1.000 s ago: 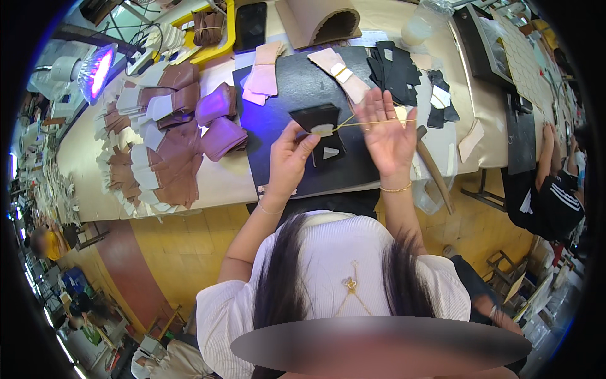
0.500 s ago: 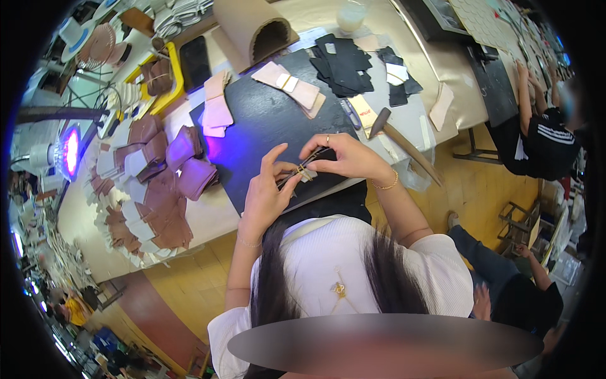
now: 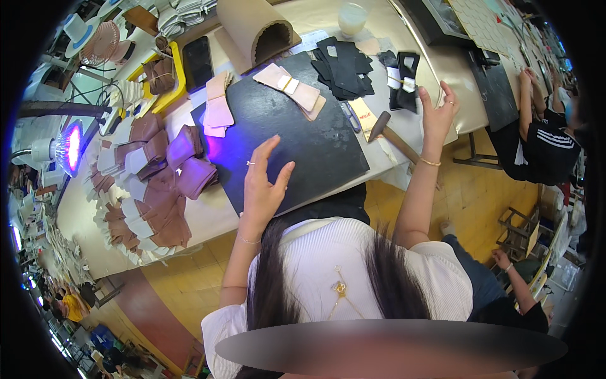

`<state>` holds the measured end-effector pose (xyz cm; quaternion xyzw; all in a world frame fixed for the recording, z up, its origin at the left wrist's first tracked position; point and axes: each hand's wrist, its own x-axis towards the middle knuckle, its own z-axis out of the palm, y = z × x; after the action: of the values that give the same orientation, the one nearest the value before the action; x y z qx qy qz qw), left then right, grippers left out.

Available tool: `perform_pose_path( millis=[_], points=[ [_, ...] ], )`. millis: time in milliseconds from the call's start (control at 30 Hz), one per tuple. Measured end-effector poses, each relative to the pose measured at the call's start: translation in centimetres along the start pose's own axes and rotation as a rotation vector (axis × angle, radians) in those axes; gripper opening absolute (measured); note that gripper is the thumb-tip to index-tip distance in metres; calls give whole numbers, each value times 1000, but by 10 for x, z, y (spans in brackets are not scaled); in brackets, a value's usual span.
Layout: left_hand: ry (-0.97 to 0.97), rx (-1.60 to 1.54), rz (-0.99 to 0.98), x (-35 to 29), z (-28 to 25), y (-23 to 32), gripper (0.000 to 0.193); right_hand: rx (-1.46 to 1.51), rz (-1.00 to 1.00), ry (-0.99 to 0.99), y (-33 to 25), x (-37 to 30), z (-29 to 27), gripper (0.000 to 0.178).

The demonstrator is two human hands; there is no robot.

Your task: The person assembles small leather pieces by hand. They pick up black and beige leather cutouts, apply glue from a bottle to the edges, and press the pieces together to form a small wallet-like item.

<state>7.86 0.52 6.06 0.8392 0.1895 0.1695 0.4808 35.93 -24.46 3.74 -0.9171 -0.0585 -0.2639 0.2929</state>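
My left hand (image 3: 261,186) hovers over the near left part of a black work board (image 3: 309,151), its fingers apart and holding nothing. On the right, my right hand (image 3: 440,119) is raised beside the table's right edge with its fingers spread and empty. Just left of its fingertips lies a banded bundle of black pieces (image 3: 407,66) with a white tag around it. A loose pile of black cut pieces (image 3: 341,69) sits at the board's far right corner. A hammer (image 3: 398,139) with a wooden handle rests below my right hand's fingers, partly hidden by my forearm.
Pink-beige banded pieces (image 3: 293,87) and another pale stack (image 3: 218,107) lie on the board. Brown leather stacks (image 3: 154,196) cover the table's left, by a glowing lamp (image 3: 71,148). A yellow tray (image 3: 182,72), a phone (image 3: 197,61) and a cup (image 3: 352,19) stand farther back.
My hands have parted. The small dark banded bundle between them has gone from my fingers, and a black banded bundle now lies at the far right. My right hand moved right and away.
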Motion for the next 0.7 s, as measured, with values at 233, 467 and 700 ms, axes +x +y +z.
perform_pose_path(
  millis=[233,467,700],
  points=[
    [-65,37,53,-7,4,4,41,309,-275,-424,-60,-15,57,18],
    [-51,89,-5,-19,-3,-3,38,76,-368,-460,-103,-17,97,25],
    [9,231,19,-15,-11,-20,37,295,-450,-578,-126,-32,91,20]
  ],
)
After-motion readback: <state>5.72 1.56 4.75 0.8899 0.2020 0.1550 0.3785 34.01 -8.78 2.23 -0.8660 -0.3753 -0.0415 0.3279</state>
